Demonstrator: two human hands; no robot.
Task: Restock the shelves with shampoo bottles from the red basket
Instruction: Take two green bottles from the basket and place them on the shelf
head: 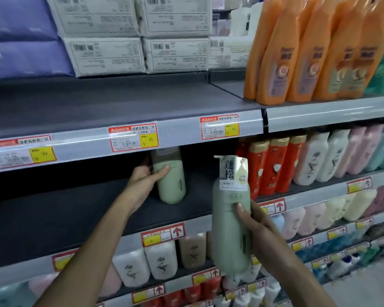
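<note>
Nearest the camera, the right hand [262,227] is clamped on a green pump bottle [228,235], thumb across the front and fingers behind. It holds the bottle upright in front of the shelf edge, label facing out, probably so it can go in without being turned

Further in, the left hand [142,178] reaches under the price rail and wraps round a second bottle [173,185] of the same green. This one stands on the dark shelf [64,218], tilted slightly, and I cannot tell whether its base sits flat. The grip looks meant to steady it or slide it into line. The shelf to the left of it is bare, so the restock seems to be at an early stage

Beside the gap, to the right, red bottles [271,167] stand in a row on the same level, and the green ones would naturally line up next to them

Higher and further back, orange bottles [302,63] and white packs [111,54] sit on the upper shelf

The red basket is not in view
</note>
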